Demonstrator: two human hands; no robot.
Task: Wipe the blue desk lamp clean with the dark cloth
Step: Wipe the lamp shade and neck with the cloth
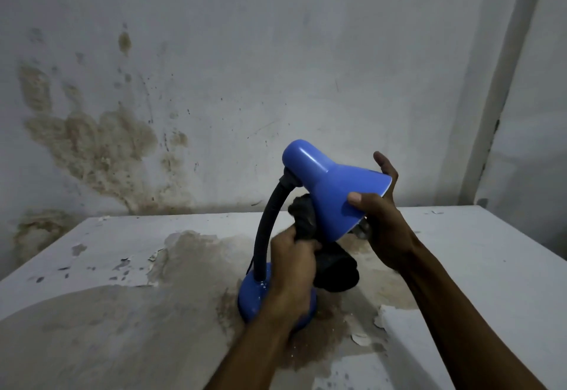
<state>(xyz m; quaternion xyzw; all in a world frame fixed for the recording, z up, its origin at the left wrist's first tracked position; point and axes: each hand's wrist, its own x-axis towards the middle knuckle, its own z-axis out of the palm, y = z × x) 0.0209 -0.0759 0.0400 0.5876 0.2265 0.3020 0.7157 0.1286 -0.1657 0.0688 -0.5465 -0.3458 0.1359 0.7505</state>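
Your left hand (290,270) clenches the crumpled dark cloth (306,221) vs. the glossy blue lamp (333,196) shade's underside; right hand (383,205) grips the cone's rim. Round base sits mid-table (460,251), peeling, stained surface w/ open room either side.

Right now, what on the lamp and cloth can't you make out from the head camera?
- Inside of the lamp shade and any bulb: the opening faces away, behind the right hand.
- Near part of the lamp base: covered by the left hand.
- Dark cloth: partly behind the shade and left hand; its folds are lost in shadow.
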